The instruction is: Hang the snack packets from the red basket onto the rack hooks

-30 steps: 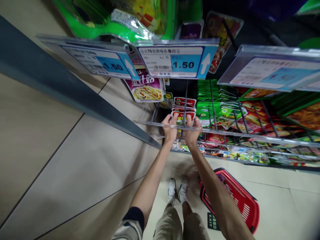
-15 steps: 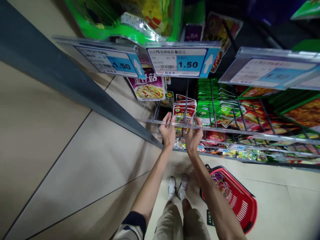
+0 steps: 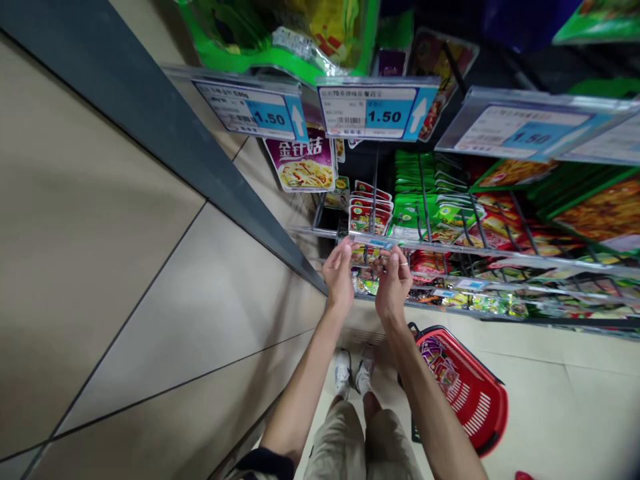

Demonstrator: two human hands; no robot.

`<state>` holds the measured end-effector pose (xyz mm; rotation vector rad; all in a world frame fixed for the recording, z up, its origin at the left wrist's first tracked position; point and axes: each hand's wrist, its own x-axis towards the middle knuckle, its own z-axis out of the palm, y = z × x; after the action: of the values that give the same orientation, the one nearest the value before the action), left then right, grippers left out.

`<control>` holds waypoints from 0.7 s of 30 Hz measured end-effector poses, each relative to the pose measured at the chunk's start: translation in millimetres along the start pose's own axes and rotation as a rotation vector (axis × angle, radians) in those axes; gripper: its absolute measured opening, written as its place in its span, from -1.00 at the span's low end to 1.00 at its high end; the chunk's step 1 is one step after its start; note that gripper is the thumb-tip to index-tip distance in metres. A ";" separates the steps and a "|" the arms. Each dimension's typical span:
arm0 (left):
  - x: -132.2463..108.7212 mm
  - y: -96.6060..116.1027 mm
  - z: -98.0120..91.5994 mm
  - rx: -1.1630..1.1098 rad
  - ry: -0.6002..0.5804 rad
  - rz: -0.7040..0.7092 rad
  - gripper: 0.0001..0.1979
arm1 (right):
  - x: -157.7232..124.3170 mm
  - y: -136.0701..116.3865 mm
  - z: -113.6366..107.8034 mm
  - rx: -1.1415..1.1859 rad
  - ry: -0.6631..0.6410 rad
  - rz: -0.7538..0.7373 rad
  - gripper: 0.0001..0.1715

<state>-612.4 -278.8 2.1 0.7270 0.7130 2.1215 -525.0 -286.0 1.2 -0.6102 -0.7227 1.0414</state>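
Observation:
My left hand (image 3: 339, 275) and my right hand (image 3: 393, 283) are side by side just below the clear front rail (image 3: 425, 247) of a wire shelf. Their fingers are curled and reach toward small packets under the rail; whether they grip anything is hidden. A row of red and white packets (image 3: 369, 211) stands on the shelf right above my hands. Green packets (image 3: 416, 200) fill the row to the right of them.
A red shopping basket (image 3: 467, 393) with some packets in it sits on the tiled floor by my right leg. Blue price tags reading 1.50 (image 3: 376, 113) hang overhead. A purple packet (image 3: 303, 160) hangs at the left. A dark grey wall strip (image 3: 200, 160) runs diagonally.
Both hands have come off the red and white packets and dropped below the shelf rail, closer together. The view has shifted left and the shelf looks further away.

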 end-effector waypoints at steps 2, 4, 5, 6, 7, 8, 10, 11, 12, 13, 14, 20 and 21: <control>-0.9 2.9 -0.6 -0.020 0.022 -0.001 -0.52 | -1.4 -2.6 1.3 0.049 0.004 0.007 -0.45; -3.7 5.9 -1.3 -0.028 0.036 -0.003 -0.55 | -3.7 -4.7 2.2 0.080 0.016 0.010 -0.51; -5.7 7.4 -1.7 -0.023 0.037 -0.006 -0.56 | -4.9 -5.8 2.3 0.082 0.026 0.010 -0.53; -7.8 8.8 -1.9 -0.015 0.034 -0.010 -0.57 | -6.2 -6.9 2.4 0.075 0.036 0.009 -0.53; -10.0 10.1 -2.1 -0.007 0.027 -0.013 -0.57 | -7.5 -8.2 2.2 0.064 0.040 0.008 -0.53; -11.9 11.3 -2.2 -0.001 0.018 -0.016 -0.57 | -8.6 -9.4 1.9 0.053 0.042 0.006 -0.52; -14.5 12.5 -2.5 0.004 0.004 -0.010 -0.57 | -10.3 -12.0 1.1 0.031 0.042 -0.008 -0.52; -15.1 12.5 -2.6 0.007 -0.001 -0.002 -0.56 | -11.0 -13.0 0.6 0.019 0.037 -0.017 -0.52; -15.2 12.1 -2.9 0.013 -0.005 0.006 -0.56 | -11.5 -13.9 0.2 0.006 0.034 -0.027 -0.53; -15.1 11.5 -3.2 0.019 -0.007 0.013 -0.56 | -11.7 -14.5 -0.1 -0.008 0.032 -0.034 -0.53; -14.8 10.6 -3.5 0.025 -0.007 0.019 -0.56 | -11.8 -15.0 -0.2 -0.021 0.029 -0.039 -0.53; -10.8 5.7 -2.1 -0.003 0.017 0.004 -0.57 | -8.2 -14.3 -0.6 -0.030 0.006 -0.011 -0.50; -9.8 5.2 -1.3 -0.023 0.014 -0.015 -0.57 | -8.7 -13.0 -3.7 -0.029 -0.002 0.006 -0.48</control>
<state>-610.5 -289.8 2.2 0.6936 0.6985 2.1195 -518.0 -299.4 6.5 -0.6370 -0.7393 1.0381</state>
